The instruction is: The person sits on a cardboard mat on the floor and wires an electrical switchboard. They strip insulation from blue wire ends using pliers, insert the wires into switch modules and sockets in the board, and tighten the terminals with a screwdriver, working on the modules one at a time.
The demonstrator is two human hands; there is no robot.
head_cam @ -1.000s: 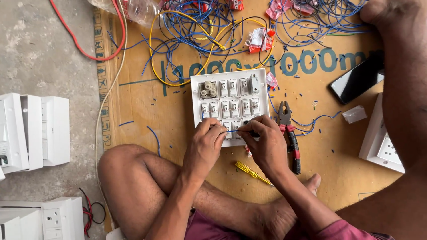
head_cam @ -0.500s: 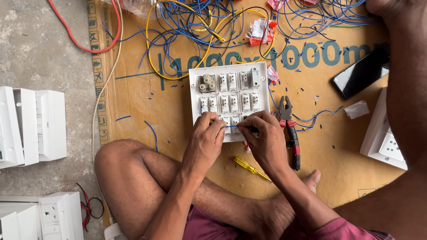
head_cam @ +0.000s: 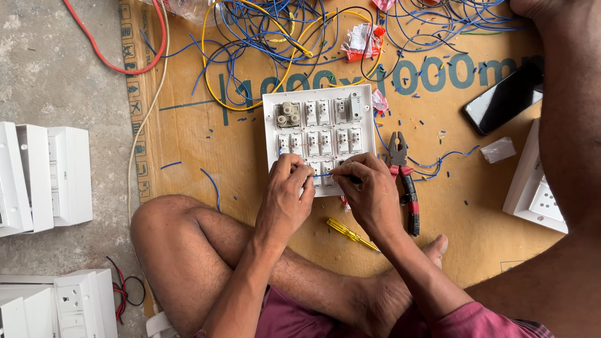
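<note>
A white switch plate [head_cam: 319, 119] lies back side up on a cardboard sheet [head_cam: 188, 138], showing several switch modules. My left hand [head_cam: 287, 194] rests on its near edge, fingers pinched on a short blue wire [head_cam: 323, 176]. My right hand [head_cam: 369, 191] is beside it, gripping a thin dark tool whose tip meets the same wire at the plate's lower row. Both hands hide the plate's near modules.
Red-handled pliers [head_cam: 405, 181] and a yellow screwdriver [head_cam: 350, 235] lie by my right hand. Tangled blue and yellow wires [head_cam: 282, 37] fill the far side. A phone [head_cam: 504, 100], white switch boards [head_cam: 44, 178] at left, another person's leg [head_cam: 566, 125] at right.
The view has shifted slightly. My hands stay on the plate's near edge, with small finger movements on the blue wire.
</note>
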